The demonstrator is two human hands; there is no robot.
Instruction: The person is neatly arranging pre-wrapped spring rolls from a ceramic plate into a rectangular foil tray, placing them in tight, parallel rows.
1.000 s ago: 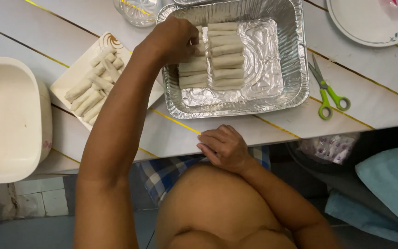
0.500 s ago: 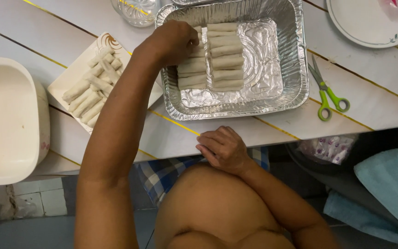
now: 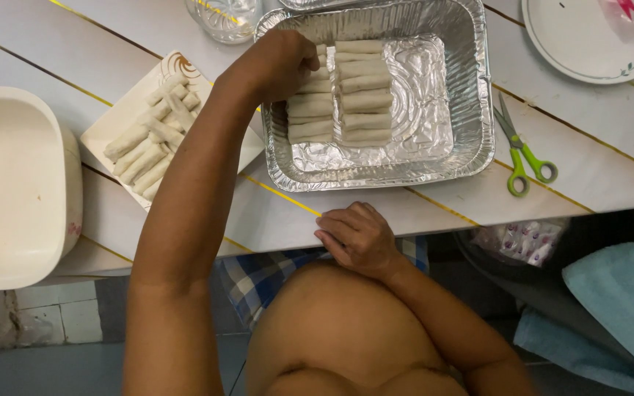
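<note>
My left hand [image 3: 279, 62] reaches into a foil tray [image 3: 471, 95], fingers curled down over a pale uncooked roll at the far end of the left row. Two rows of rolls [image 3: 361, 92] lie side by side in the tray's left half. The hand hides the fingertips and most of that roll. More rolls [image 3: 148, 143] are heaped on a white rectangular plate [image 3: 111, 125] to the left of the tray, beside my forearm. My right hand [image 3: 357, 238] rests on the near table edge, fingers loosely bent, holding nothing.
A cream plastic tub [image 3: 12, 183] stands at the left edge. Green-handled scissors [image 3: 522, 154] lie right of the tray. A white plate with a patterned rim [image 3: 581, 44] sits far right, a glass jar [image 3: 225, 16] at the far edge. Blue cloth [image 3: 618, 308] lies below.
</note>
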